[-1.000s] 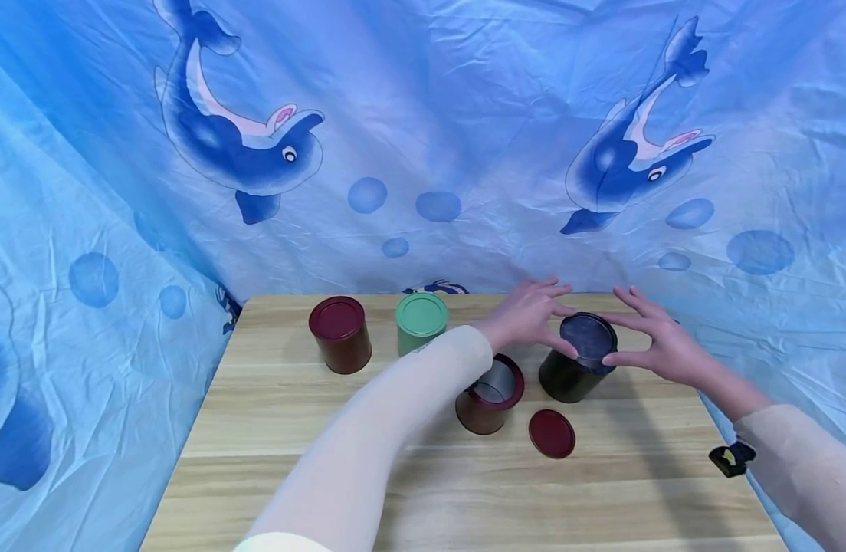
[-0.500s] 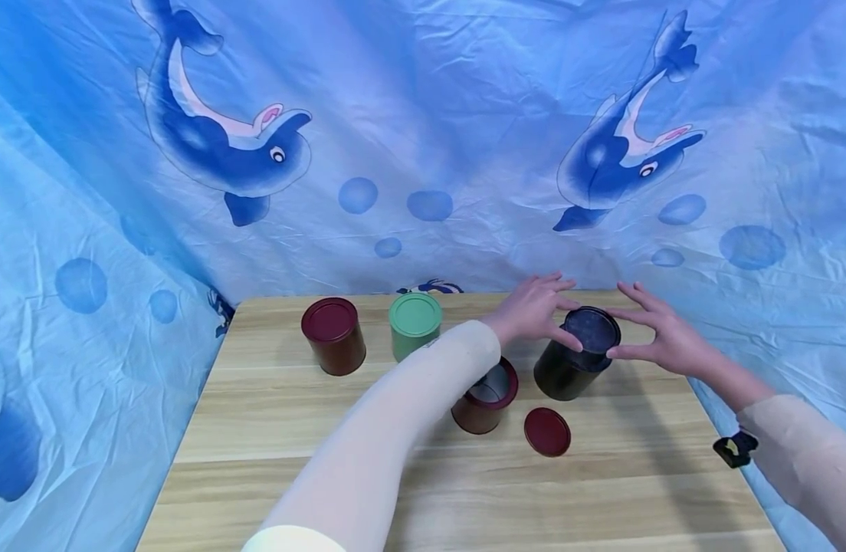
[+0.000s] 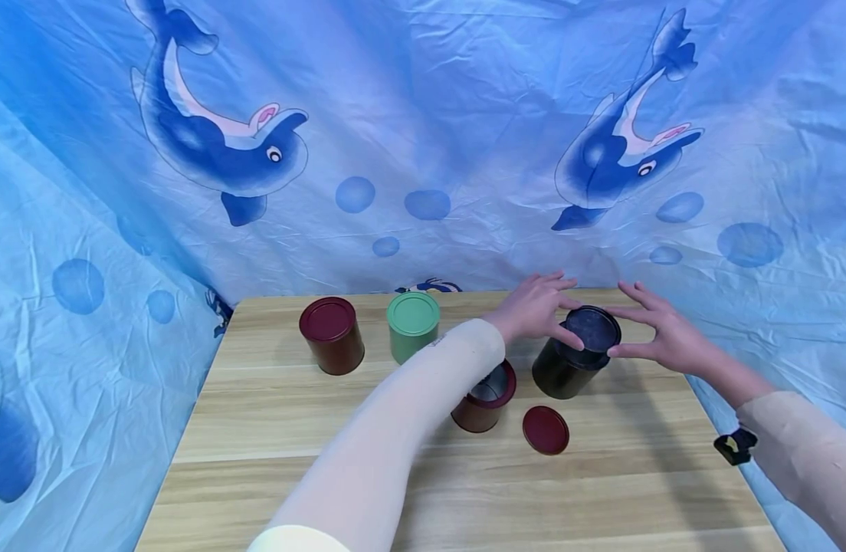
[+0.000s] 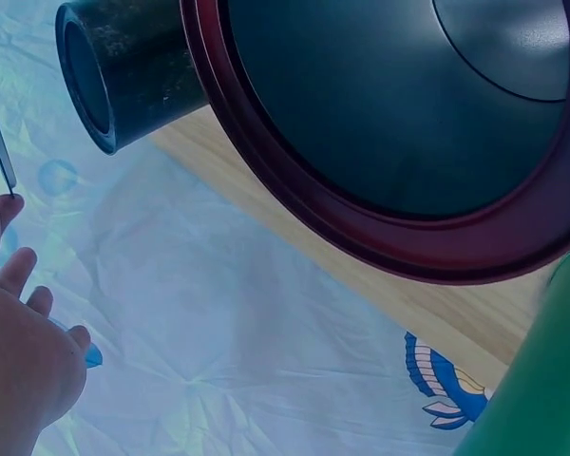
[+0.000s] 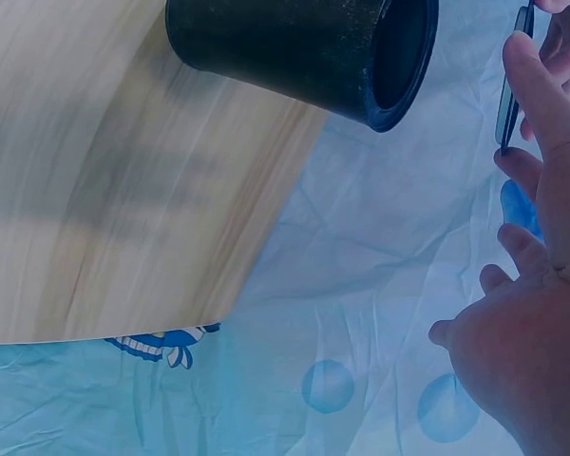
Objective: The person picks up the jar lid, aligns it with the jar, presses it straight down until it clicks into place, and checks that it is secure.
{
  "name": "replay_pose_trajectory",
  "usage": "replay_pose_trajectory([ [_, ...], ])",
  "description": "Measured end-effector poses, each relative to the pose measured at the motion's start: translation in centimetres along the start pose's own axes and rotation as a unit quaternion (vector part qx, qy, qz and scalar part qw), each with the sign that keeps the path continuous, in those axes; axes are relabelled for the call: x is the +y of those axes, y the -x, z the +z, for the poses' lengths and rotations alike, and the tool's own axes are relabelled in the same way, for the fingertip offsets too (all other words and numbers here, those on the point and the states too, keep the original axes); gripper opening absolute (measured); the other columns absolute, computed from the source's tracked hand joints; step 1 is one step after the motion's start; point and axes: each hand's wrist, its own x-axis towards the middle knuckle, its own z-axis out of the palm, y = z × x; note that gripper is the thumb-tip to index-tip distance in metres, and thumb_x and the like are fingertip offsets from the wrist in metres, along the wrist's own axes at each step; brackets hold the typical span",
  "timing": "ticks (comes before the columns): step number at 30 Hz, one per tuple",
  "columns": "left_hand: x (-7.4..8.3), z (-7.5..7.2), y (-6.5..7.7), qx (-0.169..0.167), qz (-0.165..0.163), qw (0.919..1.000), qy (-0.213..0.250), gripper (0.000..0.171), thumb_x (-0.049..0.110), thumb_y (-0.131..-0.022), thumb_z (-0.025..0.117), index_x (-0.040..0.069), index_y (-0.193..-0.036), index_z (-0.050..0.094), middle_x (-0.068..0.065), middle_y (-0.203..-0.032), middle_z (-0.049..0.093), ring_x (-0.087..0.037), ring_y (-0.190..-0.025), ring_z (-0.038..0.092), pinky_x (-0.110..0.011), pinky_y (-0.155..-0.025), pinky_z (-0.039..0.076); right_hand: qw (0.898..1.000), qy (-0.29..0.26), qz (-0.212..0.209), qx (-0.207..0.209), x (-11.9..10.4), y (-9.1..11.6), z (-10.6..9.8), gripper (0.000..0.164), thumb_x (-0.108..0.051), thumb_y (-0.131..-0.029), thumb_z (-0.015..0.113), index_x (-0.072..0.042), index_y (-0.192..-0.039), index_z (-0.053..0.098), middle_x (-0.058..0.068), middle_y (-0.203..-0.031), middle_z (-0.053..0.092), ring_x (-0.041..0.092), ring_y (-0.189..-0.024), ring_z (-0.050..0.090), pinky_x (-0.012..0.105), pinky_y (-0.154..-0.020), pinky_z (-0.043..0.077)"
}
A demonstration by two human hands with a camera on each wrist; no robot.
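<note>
A round black lid (image 3: 592,328) is pinched at its edges by both hands, held a little above the black can (image 3: 559,377). My left hand (image 3: 533,310) grips the lid's left side between thumb and fingers, and my right hand (image 3: 671,333) its right side. Seen edge-on in the right wrist view, the lid (image 5: 504,109) is apart from the can (image 5: 285,52), whose mouth is uncovered. Beneath my left forearm stands an uncovered dark red can (image 3: 477,414), partly hidden by the sleeve. Its apparent dark red lid (image 3: 545,430) lies flat on the table.
On the left of the wooden table (image 3: 271,437) stand a lidded dark red can (image 3: 332,337) and a lidded green can (image 3: 412,326). A blue dolphin-print curtain (image 3: 423,115) hangs behind the table and along both sides.
The black lid has risen slightly away from the black can, with both hands moving along with it. The head view has shifted a little; the other cans stay put.
</note>
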Motion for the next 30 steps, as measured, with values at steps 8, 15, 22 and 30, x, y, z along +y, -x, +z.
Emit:
replay_pose_trajectory([
  [8,0.0,0.3,-0.3,-0.005,-0.01,0.9999,0.002,0.084,0.08,-0.084,0.072,0.035,-0.153,0.06,0.006,-0.175,0.03,-0.019,-0.165,0.016,-0.043,-0.134,0.017,1.0,-0.004,0.003,-0.008,0.2,-0.2,-0.1,0.07,-0.024,-0.083,0.093,0.001,-0.142,0.066,0.033,-0.17,0.027,0.058,-0.158,0.01,0.089,-0.108,0.021],
  [15,-0.1,0.9,-0.5,-0.013,-0.014,0.9997,-0.013,0.084,0.081,-0.083,0.071,0.037,-0.153,0.059,0.005,-0.175,0.031,-0.02,-0.165,0.017,-0.045,-0.133,0.019,1.0,-0.007,0.004,-0.016,0.5,-0.2,0.4,0.069,-0.025,-0.084,0.093,0.001,-0.142,0.067,0.034,-0.169,0.027,0.06,-0.158,0.01,0.09,-0.107,0.021],
  [22,-0.3,1.7,-0.5,-0.023,-0.015,0.9995,-0.013,0.082,0.08,-0.083,0.073,0.036,-0.151,0.062,0.005,-0.174,0.033,-0.02,-0.165,0.018,-0.045,-0.133,0.019,1.0,-0.016,-0.001,-0.015,1.2,-0.3,1.7,0.067,-0.024,-0.083,0.093,0.003,-0.139,0.068,0.036,-0.167,0.029,0.063,-0.156,0.012,0.091,-0.107,0.02],
  [30,-0.3,2.5,-0.9,-0.028,-0.016,0.9993,-0.02,0.081,0.079,-0.084,0.073,0.035,-0.151,0.063,0.003,-0.173,0.037,-0.02,-0.164,0.021,-0.047,-0.132,0.023,1.0,-0.022,0.008,-0.017,2.4,-0.1,2.6,0.067,-0.026,-0.084,0.093,0.001,-0.14,0.068,0.036,-0.167,0.028,0.065,-0.155,0.01,0.09,-0.11,0.015],
])
